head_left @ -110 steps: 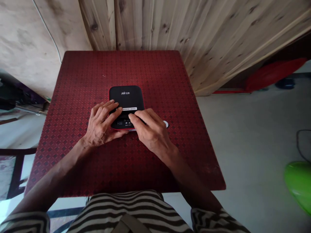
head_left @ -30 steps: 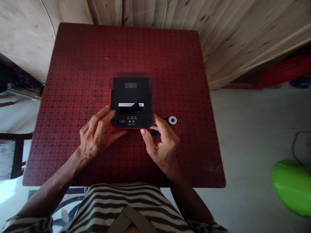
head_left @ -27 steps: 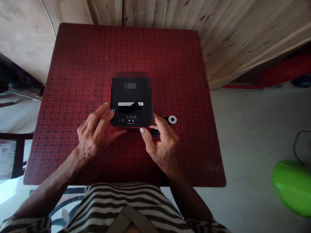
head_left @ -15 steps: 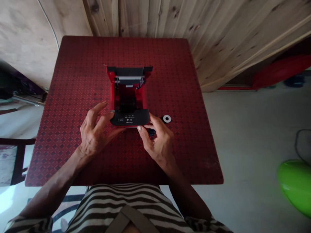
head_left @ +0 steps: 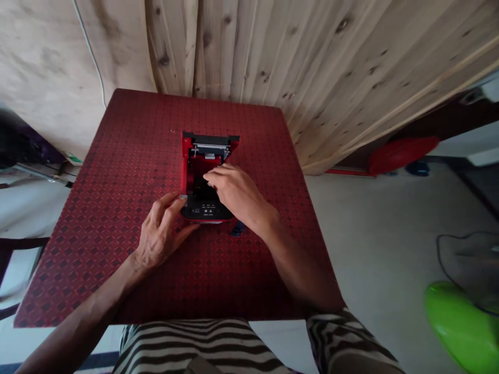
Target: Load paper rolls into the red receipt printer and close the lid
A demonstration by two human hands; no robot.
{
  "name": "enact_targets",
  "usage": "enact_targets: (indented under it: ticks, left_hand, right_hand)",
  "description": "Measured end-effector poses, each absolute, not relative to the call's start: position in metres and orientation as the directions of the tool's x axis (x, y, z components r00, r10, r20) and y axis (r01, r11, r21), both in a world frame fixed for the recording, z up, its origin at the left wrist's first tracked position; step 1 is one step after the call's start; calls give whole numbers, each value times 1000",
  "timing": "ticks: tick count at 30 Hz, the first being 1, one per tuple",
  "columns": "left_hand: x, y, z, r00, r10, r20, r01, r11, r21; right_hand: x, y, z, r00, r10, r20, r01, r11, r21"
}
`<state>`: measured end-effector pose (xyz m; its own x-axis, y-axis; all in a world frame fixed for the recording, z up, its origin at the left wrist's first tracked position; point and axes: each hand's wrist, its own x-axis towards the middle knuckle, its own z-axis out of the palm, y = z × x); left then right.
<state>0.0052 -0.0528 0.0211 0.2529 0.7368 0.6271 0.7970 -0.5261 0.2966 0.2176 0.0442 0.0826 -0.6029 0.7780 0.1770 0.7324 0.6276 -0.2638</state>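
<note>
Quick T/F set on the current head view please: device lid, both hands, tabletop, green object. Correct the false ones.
1. The lid of the red-and-black device is shut. False: the lid stands open.
2. The left hand is at the device's near-left corner. True.
3. The right hand lies flat on the tabletop. False: the right hand is over the device's open interior.
4. The tabletop is red and patterned. True.
5. The green object is right of the table, off it. True.
</note>
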Motion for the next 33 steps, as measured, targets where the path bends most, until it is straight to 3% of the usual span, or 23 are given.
enact_targets:
  ticks: [4, 9, 17, 19, 23, 28, 33]
  left_hand:
    - [4, -54, 15, 252, 758, 602, 771, -533, 348]
    - [4, -53, 10, 238, 782, 576, 737, -531, 418]
    - [6, -52, 10, 244, 785, 570, 743, -529, 410]
    - [5, -52, 10, 249, 784, 568, 747, -529, 403]
    - [6, -51, 11, 235, 786, 573, 749, -522, 409]
    - [6, -48, 7, 250, 764, 595, 751, -541, 378]
    - [4, -46, 5, 261, 757, 599, 734, -559, 386]
  right_hand:
    - [201, 68, 80, -662, 750, 7, 737, 652, -178]
    - [200, 74, 87, -704, 704, -94, 707, 681, -190]
    - [203, 42, 112, -605, 792, 83, 780, 610, -139]
    - [216, 29, 123, -566, 797, 212, 768, 603, -214]
    - [263, 17, 130, -385, 829, 405, 646, 556, -523]
    - [316, 33, 79, -149, 947, 286, 538, 320, -780]
    - [326, 44, 17, -119, 970, 213, 496, 244, -833]
